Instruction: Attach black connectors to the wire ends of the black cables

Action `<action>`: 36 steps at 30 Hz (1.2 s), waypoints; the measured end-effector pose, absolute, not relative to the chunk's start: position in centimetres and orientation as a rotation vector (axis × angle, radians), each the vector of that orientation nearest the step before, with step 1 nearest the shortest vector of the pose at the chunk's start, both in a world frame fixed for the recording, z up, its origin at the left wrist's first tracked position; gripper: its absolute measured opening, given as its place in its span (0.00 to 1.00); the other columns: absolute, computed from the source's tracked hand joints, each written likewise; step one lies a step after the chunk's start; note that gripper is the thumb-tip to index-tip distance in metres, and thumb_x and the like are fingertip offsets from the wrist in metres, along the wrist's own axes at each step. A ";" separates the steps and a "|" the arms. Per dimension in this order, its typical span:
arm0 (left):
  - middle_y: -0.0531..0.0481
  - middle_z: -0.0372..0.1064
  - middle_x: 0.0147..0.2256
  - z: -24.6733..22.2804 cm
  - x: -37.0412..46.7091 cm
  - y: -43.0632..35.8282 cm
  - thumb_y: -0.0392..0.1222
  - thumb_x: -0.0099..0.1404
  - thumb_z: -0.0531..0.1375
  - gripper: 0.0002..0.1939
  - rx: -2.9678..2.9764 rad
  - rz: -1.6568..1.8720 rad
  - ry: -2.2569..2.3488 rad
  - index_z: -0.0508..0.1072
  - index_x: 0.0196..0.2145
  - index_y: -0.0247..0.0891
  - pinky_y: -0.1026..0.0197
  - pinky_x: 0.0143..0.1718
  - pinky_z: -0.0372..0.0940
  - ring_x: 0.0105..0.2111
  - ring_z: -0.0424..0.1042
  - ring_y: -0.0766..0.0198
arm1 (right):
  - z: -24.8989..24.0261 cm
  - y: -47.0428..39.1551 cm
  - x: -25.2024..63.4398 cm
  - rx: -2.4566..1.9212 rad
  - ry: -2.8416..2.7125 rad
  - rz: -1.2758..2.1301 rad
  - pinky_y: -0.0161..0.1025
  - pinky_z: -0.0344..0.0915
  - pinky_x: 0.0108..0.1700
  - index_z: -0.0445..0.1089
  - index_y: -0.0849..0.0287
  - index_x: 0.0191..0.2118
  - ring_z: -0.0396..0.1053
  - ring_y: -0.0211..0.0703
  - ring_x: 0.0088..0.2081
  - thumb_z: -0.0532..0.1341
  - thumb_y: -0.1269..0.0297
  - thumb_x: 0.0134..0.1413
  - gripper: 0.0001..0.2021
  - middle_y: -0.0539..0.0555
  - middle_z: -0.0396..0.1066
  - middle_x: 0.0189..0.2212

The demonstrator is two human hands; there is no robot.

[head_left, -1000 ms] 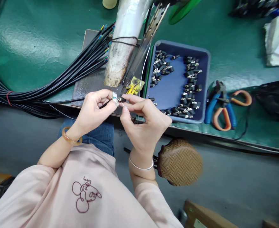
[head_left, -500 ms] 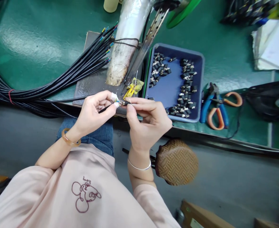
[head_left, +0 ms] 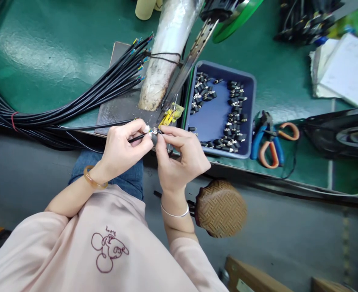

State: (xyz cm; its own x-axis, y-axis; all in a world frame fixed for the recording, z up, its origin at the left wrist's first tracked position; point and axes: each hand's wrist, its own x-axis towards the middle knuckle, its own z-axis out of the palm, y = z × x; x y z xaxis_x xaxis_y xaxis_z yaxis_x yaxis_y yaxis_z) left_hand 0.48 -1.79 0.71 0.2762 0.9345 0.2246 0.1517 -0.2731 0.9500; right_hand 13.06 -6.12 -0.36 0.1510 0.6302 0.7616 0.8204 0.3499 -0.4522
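Pinching a round black cable (head_left: 137,138) in the left hand (head_left: 121,142) and a small metal-pinned black connector (head_left: 156,131) in the right hand (head_left: 182,156), over the green desk's front edge (head_left: 84,131), gap now narrowed, coloured wire ends (head_left: 150,131) right at the pins.

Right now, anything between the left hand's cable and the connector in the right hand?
Nothing visible: the left hand holds the cable with its wires close to the connector in the right hand. Yellow pieces lie beyond, not between. Contact: can't tell.
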 end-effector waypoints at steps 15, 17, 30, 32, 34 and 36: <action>0.62 0.49 0.18 1.1 1.0 -1.4 0.32 0.57 0.56 0.08 1.756 1.123 1.079 0.60 0.24 0.39 0.67 0.23 0.50 0.18 0.48 0.73 | -0.4 -5.7 13.5 -1.370 -1.569 -0.171 0.42 0.78 0.42 0.70 0.54 0.33 0.80 0.42 0.38 0.64 0.73 0.57 0.06 0.50 0.81 0.37; 0.61 0.48 0.18 1.2 1.0 -1.3 0.32 0.57 0.57 0.08 1.755 1.118 1.083 0.60 0.24 0.39 0.67 0.22 0.49 0.18 0.48 0.73 | -0.3 -5.7 13.6 -1.365 -1.547 -0.108 0.42 0.77 0.42 0.70 0.54 0.33 0.79 0.42 0.39 0.64 0.73 0.58 0.06 0.50 0.80 0.36; 0.60 0.52 0.20 1.6 1.4 -1.3 0.30 0.59 0.57 0.09 1.822 1.183 1.148 0.61 0.25 0.39 0.67 0.22 0.51 0.19 0.52 0.73 | -0.2 -5.2 13.5 -1.350 -1.551 -0.121 0.42 0.79 0.42 0.72 0.54 0.32 0.79 0.43 0.40 0.65 0.73 0.56 0.06 0.50 0.80 0.37; 0.59 0.53 0.20 1.7 1.3 -1.3 0.31 0.59 0.57 0.09 1.846 1.188 1.158 0.61 0.25 0.39 0.67 0.23 0.52 0.19 0.53 0.73 | 0.0 -5.2 13.4 -1.375 -1.541 -0.128 0.43 0.79 0.43 0.73 0.53 0.32 0.79 0.43 0.40 0.65 0.72 0.57 0.06 0.50 0.80 0.38; 0.59 0.54 0.20 1.8 1.3 -1.3 0.31 0.59 0.57 0.08 1.869 1.187 1.158 0.62 0.25 0.39 0.66 0.24 0.53 0.19 0.53 0.73 | 0.2 -5.2 13.3 -1.378 -1.540 -0.136 0.43 0.79 0.43 0.73 0.53 0.32 0.79 0.43 0.39 0.65 0.72 0.57 0.06 0.50 0.80 0.38; 0.59 0.54 0.20 1.8 1.3 -1.3 0.31 0.60 0.57 0.09 1.880 1.184 1.151 0.62 0.25 0.39 0.66 0.25 0.54 0.19 0.54 0.72 | 0.2 -5.3 13.3 -1.353 -1.546 -0.142 0.42 0.79 0.42 0.72 0.53 0.32 0.79 0.42 0.39 0.66 0.73 0.56 0.06 0.50 0.80 0.38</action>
State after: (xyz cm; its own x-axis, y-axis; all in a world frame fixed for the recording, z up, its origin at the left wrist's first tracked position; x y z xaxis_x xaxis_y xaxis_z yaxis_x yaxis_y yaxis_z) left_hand 1.27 -1.28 1.81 0.2153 0.9053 0.3662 0.3403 -0.4210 0.8408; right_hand 13.34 -5.33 0.22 0.1649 0.6638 0.7295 0.7856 0.3588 -0.5041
